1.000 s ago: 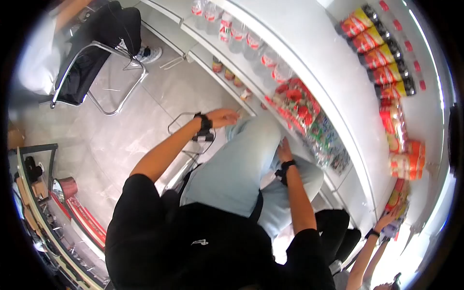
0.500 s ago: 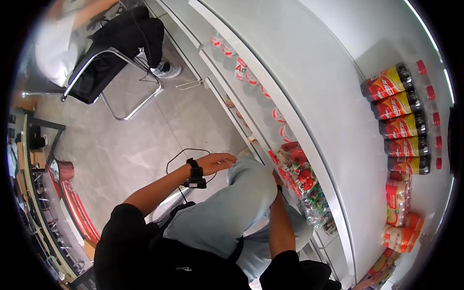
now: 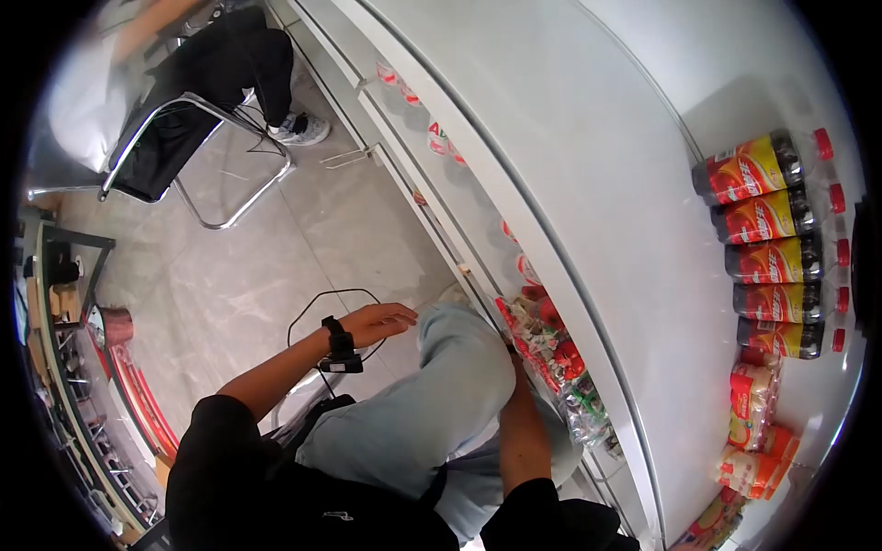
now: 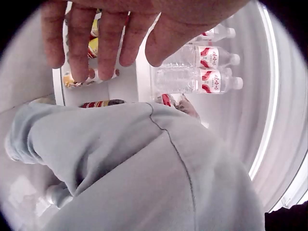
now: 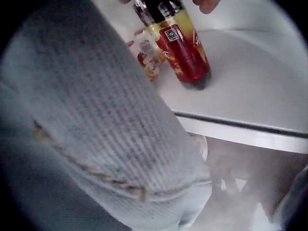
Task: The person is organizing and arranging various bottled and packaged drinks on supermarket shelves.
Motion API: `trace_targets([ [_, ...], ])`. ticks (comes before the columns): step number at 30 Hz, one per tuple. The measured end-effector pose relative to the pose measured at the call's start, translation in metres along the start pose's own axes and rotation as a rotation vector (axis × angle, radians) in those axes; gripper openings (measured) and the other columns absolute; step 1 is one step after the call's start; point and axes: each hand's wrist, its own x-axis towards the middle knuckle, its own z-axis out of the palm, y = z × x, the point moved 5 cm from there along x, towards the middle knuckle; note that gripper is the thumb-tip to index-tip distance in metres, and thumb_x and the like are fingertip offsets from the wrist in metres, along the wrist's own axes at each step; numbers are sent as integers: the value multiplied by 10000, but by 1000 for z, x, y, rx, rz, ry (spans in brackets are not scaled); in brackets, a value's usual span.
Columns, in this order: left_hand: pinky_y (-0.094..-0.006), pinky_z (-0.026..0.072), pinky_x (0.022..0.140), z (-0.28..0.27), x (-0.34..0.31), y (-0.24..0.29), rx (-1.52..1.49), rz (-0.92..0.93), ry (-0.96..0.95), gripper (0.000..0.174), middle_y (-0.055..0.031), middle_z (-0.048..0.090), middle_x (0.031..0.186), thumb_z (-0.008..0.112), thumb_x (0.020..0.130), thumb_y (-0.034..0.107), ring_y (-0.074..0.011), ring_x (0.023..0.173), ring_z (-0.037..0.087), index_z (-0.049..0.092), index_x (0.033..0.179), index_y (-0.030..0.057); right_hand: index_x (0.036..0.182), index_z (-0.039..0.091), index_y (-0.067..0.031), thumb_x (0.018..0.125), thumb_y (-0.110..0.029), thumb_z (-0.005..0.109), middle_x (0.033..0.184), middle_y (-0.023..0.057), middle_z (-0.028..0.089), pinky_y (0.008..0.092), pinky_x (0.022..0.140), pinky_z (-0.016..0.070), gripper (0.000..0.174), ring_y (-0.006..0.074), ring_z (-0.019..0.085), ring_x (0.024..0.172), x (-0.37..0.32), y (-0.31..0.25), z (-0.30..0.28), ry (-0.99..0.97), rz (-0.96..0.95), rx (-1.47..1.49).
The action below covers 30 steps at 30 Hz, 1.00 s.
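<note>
In the head view the left hand (image 3: pixel 375 323) is held above the floor beside the jeans-covered knee (image 3: pixel 464 354), fingers extended, holding nothing. The left wrist view has the same hand (image 4: pixel 130 29) with spread fingers, above the trouser leg and in front of clear bottles (image 4: pixel 210 81). The right forearm (image 3: pixel 525 436) passes down behind the knee, which hides its hand in the head view. In the right wrist view, fingertips of the right hand (image 5: pixel 208 5) lie on both sides of the upper part of a dark bottle with a red-yellow label (image 5: pixel 185 53); whether they touch it is cut off.
Dark bottles (image 3: pixel 776 262) and packaged goods (image 3: pixel 753 404) line the large white shelf (image 3: pixel 588 165) at right. Bagged red and green items (image 3: pixel 560 363) sit on a lower shelf. A person sits on a metal-framed chair (image 3: pixel 225 220) at upper left; a cable (image 3: pixel 317 298) loops near the left hand.
The head view has shifted and turned. The right hand, visible beside the knee one second ago, has gone out of sight behind it. The left hand stays free, fingers extended.
</note>
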Motion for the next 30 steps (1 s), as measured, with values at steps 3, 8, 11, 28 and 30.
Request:
trace_targets([
  [3, -328, 420, 959, -1, 2, -6, 16, -31, -6, 329, -113, 580, 1180, 490, 951, 194, -195, 1116, 535, 498, 1235, 28, 1281, 431, -35, 834, -380, 590, 1263, 161, 507, 378, 971, 402, 586, 304, 507, 1131, 0, -17, 31, 19, -8, -64],
  [8, -337, 421, 961, -4, 3, -6, -7, -77, 25, 330, -113, 584, 1179, 492, 951, 204, -201, 1112, 540, 503, 1235, 36, 1263, 455, -43, 825, -403, 598, 1245, 154, 523, 381, 960, 411, 584, 303, 522, 1110, -5, -32, 58, 33, 6, -119],
  [11, -342, 421, 964, -3, 8, -6, 41, -58, 13, 333, -116, 583, 1183, 489, 951, 202, -208, 1114, 542, 500, 1238, 34, 1252, 469, -48, 820, -416, 602, 1234, 150, 532, 383, 954, 417, 584, 303, 530, 1098, -12, -33, 56, 50, 2, -139],
  [28, -341, 481, 807, 15, -30, 56, 463, 237, 146, 286, -74, 623, 1120, 543, 908, 214, -227, 982, 601, 570, 1170, 102, 1009, 641, -138, 754, -420, 660, 979, 114, 639, 430, 806, 468, 381, 300, 603, 894, -69, -25, -85, 321, -99, 24],
  [30, -344, 468, 854, 29, -40, 94, 464, 277, 166, 290, -91, 617, 1122, 543, 905, 191, -247, 998, 594, 567, 1170, 78, 1019, 641, -169, 753, -408, 659, 954, 122, 647, 427, 806, 473, 359, 313, 603, 907, -98, -47, -108, 147, -104, 13],
])
